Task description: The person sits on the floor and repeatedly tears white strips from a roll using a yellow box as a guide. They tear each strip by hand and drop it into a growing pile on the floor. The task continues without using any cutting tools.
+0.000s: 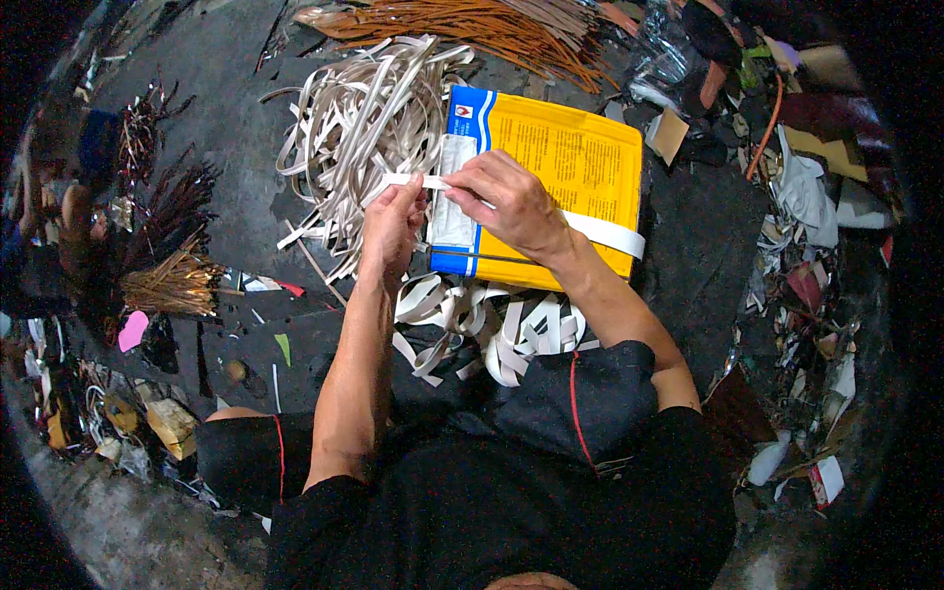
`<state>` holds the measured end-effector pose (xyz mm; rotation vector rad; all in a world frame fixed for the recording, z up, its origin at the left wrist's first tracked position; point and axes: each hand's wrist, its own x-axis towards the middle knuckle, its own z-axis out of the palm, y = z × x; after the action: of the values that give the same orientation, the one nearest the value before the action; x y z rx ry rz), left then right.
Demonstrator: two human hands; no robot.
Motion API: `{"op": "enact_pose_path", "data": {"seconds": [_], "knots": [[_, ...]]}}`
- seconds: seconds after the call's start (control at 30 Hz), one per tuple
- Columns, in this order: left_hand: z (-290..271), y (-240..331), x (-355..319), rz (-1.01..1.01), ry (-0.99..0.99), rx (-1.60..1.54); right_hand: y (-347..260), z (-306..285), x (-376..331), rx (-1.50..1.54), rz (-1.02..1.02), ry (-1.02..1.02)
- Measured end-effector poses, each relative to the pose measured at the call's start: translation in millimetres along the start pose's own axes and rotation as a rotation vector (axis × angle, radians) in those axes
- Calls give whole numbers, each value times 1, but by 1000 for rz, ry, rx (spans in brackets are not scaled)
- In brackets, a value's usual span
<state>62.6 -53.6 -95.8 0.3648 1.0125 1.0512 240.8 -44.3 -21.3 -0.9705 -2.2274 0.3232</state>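
Note:
A white flat strip crosses a yellow-and-blue box-like container that lies in front of me. Near the container's left edge, my left hand pinches a short white piece of strip between thumb and fingers. My right hand is closed on the same piece, just to the right, above a pale patch on the container. Whether this piece joins the strip on the right is hidden by my right hand and forearm. A thin dark rod lies along the container's near side.
A tangled pile of whitish strips lies at the left, and looped white strips lie between the container and my knees. Orange-brown strips are bundled at the far side. Mixed scraps cover the right; brown bundles stand at the left.

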Motion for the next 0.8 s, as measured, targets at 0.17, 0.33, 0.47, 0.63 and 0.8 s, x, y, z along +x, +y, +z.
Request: {"op": "enact_pose_path", "data": {"seconds": [0.17,0.33,0.47,0.63,0.8], "knots": [[-19,-6,13,-34,38,17,-2,-1,-1,22,10,11],[-54,-14,32,-47,71,12,-3,-1,-2,52,18,16],[-79,-15,38,-9,177,-122,-3,-1,-1,49,19,8],[-6,10,-17,-46,7,-418,-3,-2,-4,57,57,9],[25,15,-36,87,48,264,-2,0,-4,43,33,-8]]}}
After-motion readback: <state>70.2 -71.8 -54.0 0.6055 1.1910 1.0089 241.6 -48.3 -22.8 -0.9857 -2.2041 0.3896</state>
